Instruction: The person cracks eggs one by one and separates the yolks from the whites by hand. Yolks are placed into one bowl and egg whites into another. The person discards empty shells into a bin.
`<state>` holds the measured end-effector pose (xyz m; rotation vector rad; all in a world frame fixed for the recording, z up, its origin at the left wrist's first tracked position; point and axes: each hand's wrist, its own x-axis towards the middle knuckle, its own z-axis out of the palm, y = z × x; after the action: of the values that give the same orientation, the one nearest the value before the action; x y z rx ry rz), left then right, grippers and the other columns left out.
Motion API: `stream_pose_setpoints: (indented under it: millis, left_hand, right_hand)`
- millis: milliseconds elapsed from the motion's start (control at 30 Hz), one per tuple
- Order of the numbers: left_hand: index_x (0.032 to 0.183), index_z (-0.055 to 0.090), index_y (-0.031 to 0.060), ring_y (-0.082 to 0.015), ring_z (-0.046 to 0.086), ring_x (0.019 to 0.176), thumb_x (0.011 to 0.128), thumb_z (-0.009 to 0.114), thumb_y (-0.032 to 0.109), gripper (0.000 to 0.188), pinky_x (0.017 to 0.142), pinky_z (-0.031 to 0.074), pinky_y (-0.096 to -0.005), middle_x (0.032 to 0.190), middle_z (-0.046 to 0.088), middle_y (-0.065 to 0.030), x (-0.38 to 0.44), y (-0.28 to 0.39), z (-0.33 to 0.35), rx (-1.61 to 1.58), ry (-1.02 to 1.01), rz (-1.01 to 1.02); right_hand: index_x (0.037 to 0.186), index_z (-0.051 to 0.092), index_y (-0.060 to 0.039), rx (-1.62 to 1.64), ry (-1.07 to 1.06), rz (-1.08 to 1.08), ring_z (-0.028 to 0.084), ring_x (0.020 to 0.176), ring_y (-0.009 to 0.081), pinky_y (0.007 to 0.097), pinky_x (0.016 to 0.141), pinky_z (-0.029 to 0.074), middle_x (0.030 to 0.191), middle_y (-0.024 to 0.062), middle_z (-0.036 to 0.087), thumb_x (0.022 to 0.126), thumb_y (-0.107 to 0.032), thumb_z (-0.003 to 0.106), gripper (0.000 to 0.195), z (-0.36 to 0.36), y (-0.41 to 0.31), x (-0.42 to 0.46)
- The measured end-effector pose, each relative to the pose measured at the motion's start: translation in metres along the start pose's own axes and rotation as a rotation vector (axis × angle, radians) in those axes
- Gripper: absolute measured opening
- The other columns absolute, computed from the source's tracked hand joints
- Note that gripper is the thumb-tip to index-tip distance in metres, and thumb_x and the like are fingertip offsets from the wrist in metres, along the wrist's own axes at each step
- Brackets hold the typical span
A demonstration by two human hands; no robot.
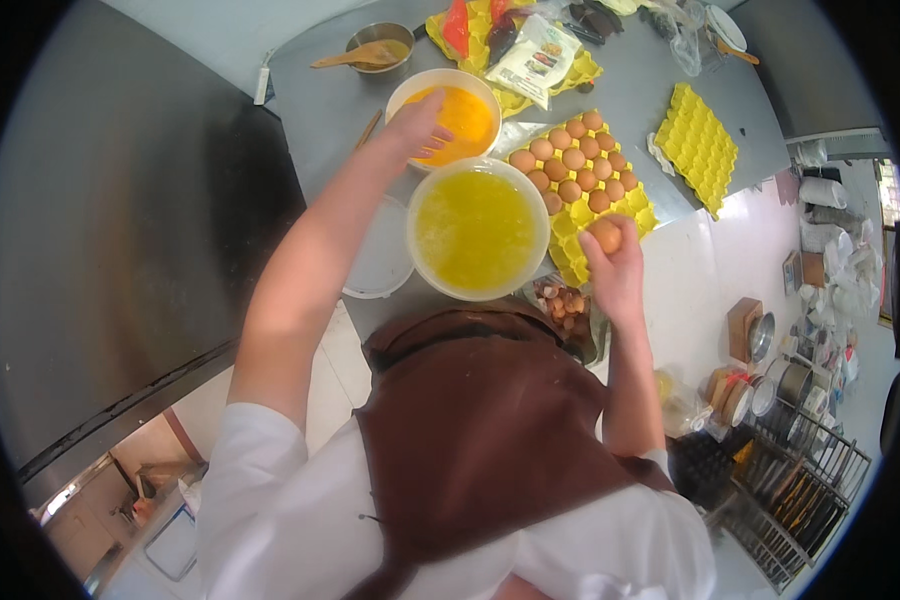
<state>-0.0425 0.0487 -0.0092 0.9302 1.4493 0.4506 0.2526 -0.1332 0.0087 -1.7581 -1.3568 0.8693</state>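
My left hand (pixel 422 129) is over the white tub of egg yolks (pixel 469 120), palm down with its fingers apart and nothing seen in it. Nearer my body stands a larger tub of egg whites (pixel 476 229), its rim close against the yolk tub. My right hand (pixel 616 259) is shut on a brown egg (pixel 606 235), above the near end of a yellow egg tray (pixel 637 208). Brown eggs (pixel 573 158) fill the far part of that tray; its near cups are bare. Below the tray, eggshells (pixel 568 306) lie in a bag by the table's edge.
A metal pot (pixel 400 66) with a wooden spatula (pixel 360 55) stands at the back left. A white lid (pixel 379 259) lies left of the tubs. Behind are another yellow tray (pixel 510 97) under a white packet (pixel 538 56) and, farther right, an empty tray (pixel 696 146).
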Motion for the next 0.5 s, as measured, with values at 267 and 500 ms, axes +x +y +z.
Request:
stream_pose_setpoints:
  millis: [267,500]
  left_hand:
    - [0.149,0.042,0.0026,-0.0293,0.063,0.116,0.1,0.046,0.059,0.075,0.104,0.046,-0.0402,0.125,0.068,-0.0184,0.022,-0.013,0.001,0.048,-0.016,0.011]
    - [0.149,0.042,0.0064,-0.0272,0.063,0.115,0.101,0.048,0.057,0.07,0.101,0.047,-0.0396,0.122,0.069,-0.0162,0.028,-0.009,0.007,0.064,-0.013,0.017]
  right_hand:
    - [0.133,0.051,0.0048,-0.361,-0.046,0.594,0.067,0.071,0.0173,0.0318,0.06,0.055,0.093,0.0121,0.07,0.09,-0.028,0.076,0.059,-0.051,0.19,-0.078]
    - [0.131,0.053,0.0022,0.574,0.062,0.728,0.064,0.078,0.0158,0.0251,0.063,0.049,0.106,0.0109,0.067,0.094,-0.013,0.065,0.042,-0.075,0.207,-0.093]
